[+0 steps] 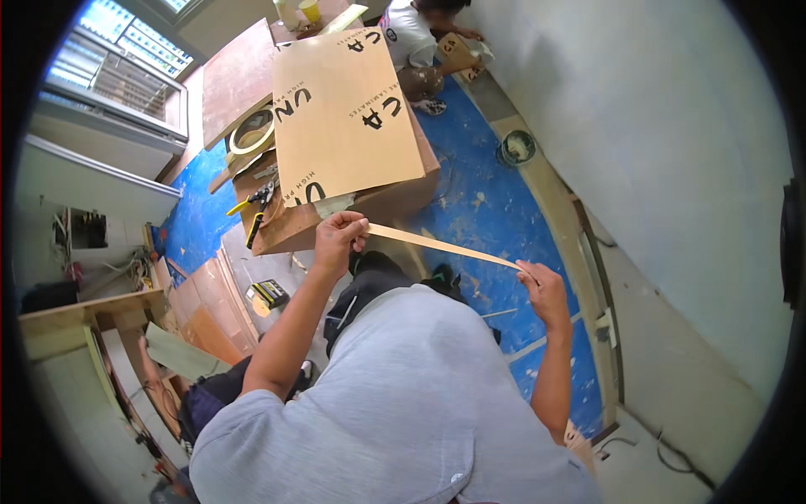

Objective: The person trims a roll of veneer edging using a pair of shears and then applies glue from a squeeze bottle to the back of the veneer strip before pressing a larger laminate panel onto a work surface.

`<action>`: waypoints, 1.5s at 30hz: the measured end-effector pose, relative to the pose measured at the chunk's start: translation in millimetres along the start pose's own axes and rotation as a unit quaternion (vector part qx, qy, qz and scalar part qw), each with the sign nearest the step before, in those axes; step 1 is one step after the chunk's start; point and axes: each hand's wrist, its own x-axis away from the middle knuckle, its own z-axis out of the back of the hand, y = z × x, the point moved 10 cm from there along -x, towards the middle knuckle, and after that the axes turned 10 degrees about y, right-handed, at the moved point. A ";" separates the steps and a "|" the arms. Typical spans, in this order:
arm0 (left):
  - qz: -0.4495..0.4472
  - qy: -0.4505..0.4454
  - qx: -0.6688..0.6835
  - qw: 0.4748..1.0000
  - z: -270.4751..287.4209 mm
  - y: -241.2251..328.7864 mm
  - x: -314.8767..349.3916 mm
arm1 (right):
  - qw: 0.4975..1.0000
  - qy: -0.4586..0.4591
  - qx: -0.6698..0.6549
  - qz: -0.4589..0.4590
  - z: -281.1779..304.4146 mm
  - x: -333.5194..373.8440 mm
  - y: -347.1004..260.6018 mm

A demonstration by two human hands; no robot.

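A thin, pale tan strip (445, 246) stretches between my two hands, in front of my body. My left hand (340, 239) pinches its left end, close to the near edge of a work table (285, 235). Lower and to the right, my right hand (541, 290) pinches the other end above the blue floor covering. The strip slopes down from left to right; its material I cannot make out. Just beyond my left hand, a large tan laminate sheet (340, 126) with dark printing lies on the table.
Yellow-handled pliers (262, 202) and a tape roll (252, 134) lie left of the sheet. A yellow-black tape measure (269, 294) is on the left near boards (210, 294). A person (411, 42) crouches at the back by the wall. A bucket (517, 148) stands beside the blue floor (495, 202).
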 end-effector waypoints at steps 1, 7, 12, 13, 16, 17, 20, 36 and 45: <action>-0.009 -0.007 0.016 1.000 -13.5 4.9 4.2 | 1.000 0.000 -0.015 -0.017 9.1 -3.0 12.4; -0.088 -0.084 -0.012 0.993 -80.5 35.2 15.6 | 0.989 -0.066 -0.064 -0.116 14.0 -9.9 71.6; -0.202 -0.119 -0.164 0.958 -130.4 59.6 0.1 | 0.985 -0.064 -0.071 -0.142 23.8 -39.5 75.7; -0.195 -0.170 -0.172 0.950 -154.1 57.2 1.9 | 0.987 -0.053 -0.073 -0.132 29.2 -50.3 63.5; -0.287 -0.315 -0.240 0.872 -235.2 61.6 25.5 | 0.992 -0.033 -0.062 -0.101 46.0 -95.7 8.4; -0.390 -0.352 -0.291 0.800 -264.0 70.5 40.4 | 0.994 -0.033 -0.050 -0.089 49.2 -112.6 -14.2; -0.349 -0.407 -0.378 0.754 -323.0 48.9 31.6 | 0.997 -0.039 -0.026 -0.058 54.8 -153.6 -43.5; 0.021 -0.407 -0.091 0.909 -396.2 32.7 -74.5 | 0.917 -0.148 -0.368 -0.042 0.4 -303.6 -12.2; 0.050 -0.289 -0.144 0.945 -428.0 49.3 -104.3 | 0.828 -0.153 -0.538 -0.048 72.0 -464.7 59.4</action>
